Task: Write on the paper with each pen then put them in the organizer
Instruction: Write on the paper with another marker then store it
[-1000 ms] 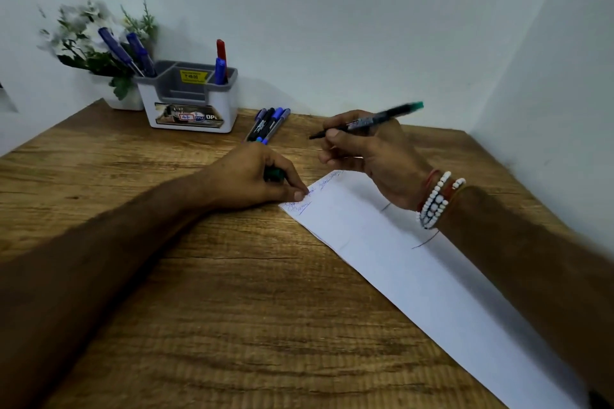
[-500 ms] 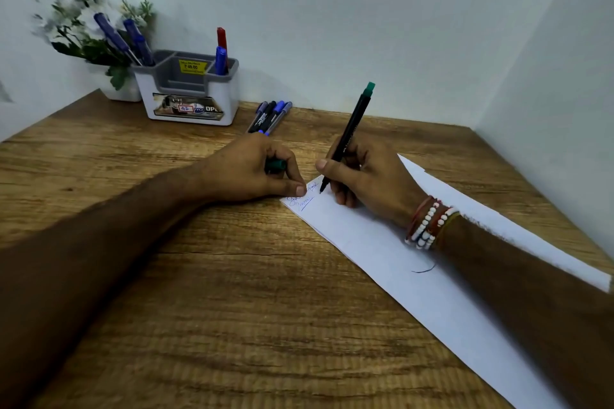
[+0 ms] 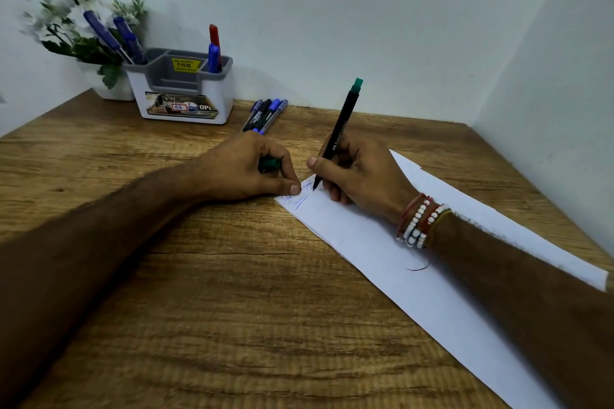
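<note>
The right hand [image 3: 358,173] grips a black pen [image 3: 337,134], its tip on the paper [image 3: 432,292] lying on the counter [image 3: 199,276]: the writing step. The left hand [image 3: 246,169] pins the paper's corner, clutching a green cap [image 3: 269,163] (presumably this pen's). Next: recap, then reach the organizer [image 3: 181,90] at the back.

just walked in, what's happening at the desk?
A person is trying out pens on a sheet of paper. The right hand holds a black pen with a green end, tip down at the paper's near corner beside some blue scribbles. The left hand pins that corner and has the green cap in its grip. Four pens already stand in the organizer; a few more pens lie on the table beside it, not yet put away.
</note>
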